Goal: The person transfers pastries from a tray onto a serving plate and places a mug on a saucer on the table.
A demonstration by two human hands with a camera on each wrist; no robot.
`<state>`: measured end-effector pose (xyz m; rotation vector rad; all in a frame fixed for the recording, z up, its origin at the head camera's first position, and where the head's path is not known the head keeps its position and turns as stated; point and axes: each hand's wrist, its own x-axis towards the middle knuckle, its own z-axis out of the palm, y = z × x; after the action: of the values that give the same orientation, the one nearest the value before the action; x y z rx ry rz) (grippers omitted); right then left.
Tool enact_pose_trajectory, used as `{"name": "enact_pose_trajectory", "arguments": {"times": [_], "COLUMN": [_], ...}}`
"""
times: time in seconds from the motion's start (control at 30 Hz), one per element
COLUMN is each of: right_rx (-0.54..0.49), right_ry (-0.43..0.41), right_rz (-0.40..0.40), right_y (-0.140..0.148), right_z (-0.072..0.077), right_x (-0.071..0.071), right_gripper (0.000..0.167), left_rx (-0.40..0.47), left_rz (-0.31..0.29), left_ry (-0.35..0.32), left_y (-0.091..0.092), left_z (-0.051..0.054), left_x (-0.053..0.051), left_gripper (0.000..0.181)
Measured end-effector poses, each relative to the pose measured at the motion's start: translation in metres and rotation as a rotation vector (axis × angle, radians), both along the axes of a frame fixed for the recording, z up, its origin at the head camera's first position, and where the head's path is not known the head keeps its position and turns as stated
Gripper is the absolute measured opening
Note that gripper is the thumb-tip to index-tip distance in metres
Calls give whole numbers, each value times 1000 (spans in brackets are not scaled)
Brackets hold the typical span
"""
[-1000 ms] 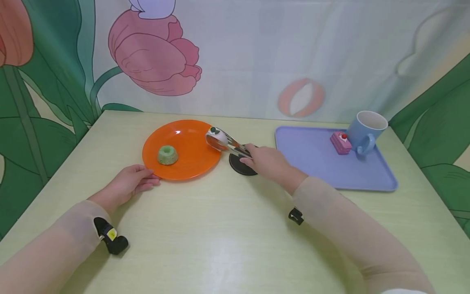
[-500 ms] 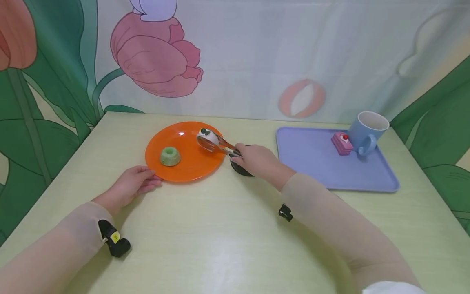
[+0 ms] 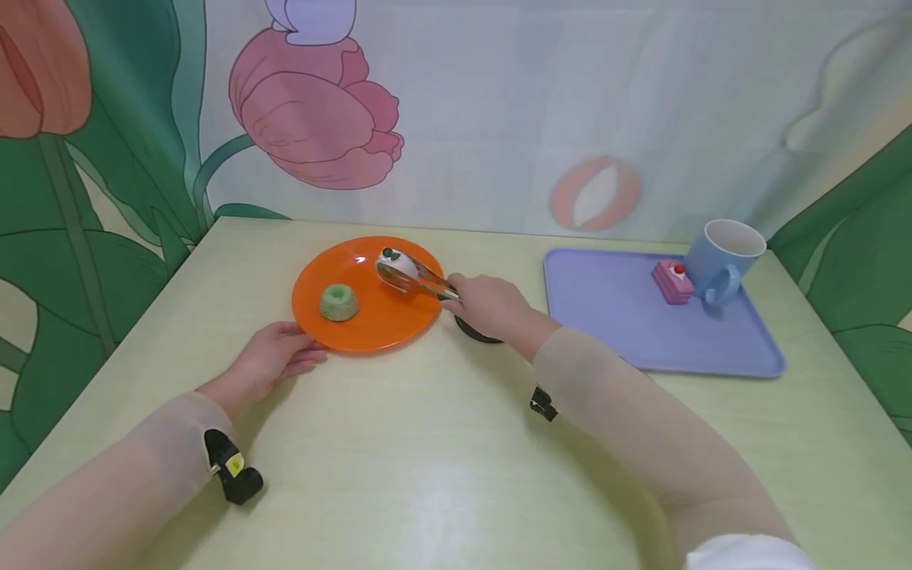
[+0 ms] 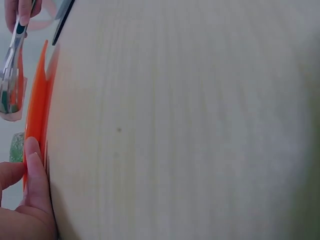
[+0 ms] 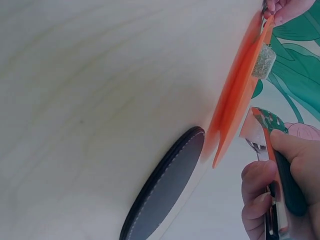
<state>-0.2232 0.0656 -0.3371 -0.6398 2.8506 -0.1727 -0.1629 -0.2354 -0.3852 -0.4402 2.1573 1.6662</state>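
My left hand (image 3: 274, 356) pinches the near-left rim of the orange plate (image 3: 385, 324), thumb above and fingers under it, as the left wrist view shows. In my right hand (image 3: 492, 305) I grip metal tongs (image 3: 431, 283) with dark green handle grips (image 5: 290, 182). Between the tongs' ends is a small white cake (image 3: 399, 265) with a dark green topping, over the right half of the plate. Whether it touches the plate I cannot tell. A green ring-shaped cake (image 3: 339, 303) sits on the plate's left half.
A round black coaster (image 5: 170, 185) lies right of the plate, partly under my right hand in the head view. On the lilac tray (image 3: 606, 317) at the right are a pink cake slice (image 3: 673, 282) and a blue mug (image 3: 720, 257). A printed curtain (image 3: 470, 119) hangs behind the table.
My right hand has moved left, bringing the tongs and white cake from the plate's right rim further in over the plate. My left hand stays at the rim. The head view has shifted slightly.
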Motion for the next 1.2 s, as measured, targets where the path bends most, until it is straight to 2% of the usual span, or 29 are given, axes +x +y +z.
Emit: {"name": "enact_pose_trajectory", "arguments": {"times": [0.4, 0.6, 0.83, 1.2], "right_rx": [16, 21, 24, 65], "right_ry": [-10, -23, -25, -15], "right_rz": [0, 21, 30, 27], "right_y": [-11, -16, -19, -29], "right_z": [1, 0, -1, 1], "right_x": [-10, -13, -16, -19], "right_gripper": [47, 47, 35, 32], "left_rx": [-81, -90, -89, -89], "left_rz": [-35, -36, -55, -67], "left_ry": [54, 60, 68, 69], "left_y": [-4, -6, -7, -5], "left_z": [-8, -11, -13, -11], "left_x": [1, 1, 0, -2], "left_gripper": [53, 52, 51, 52]}}
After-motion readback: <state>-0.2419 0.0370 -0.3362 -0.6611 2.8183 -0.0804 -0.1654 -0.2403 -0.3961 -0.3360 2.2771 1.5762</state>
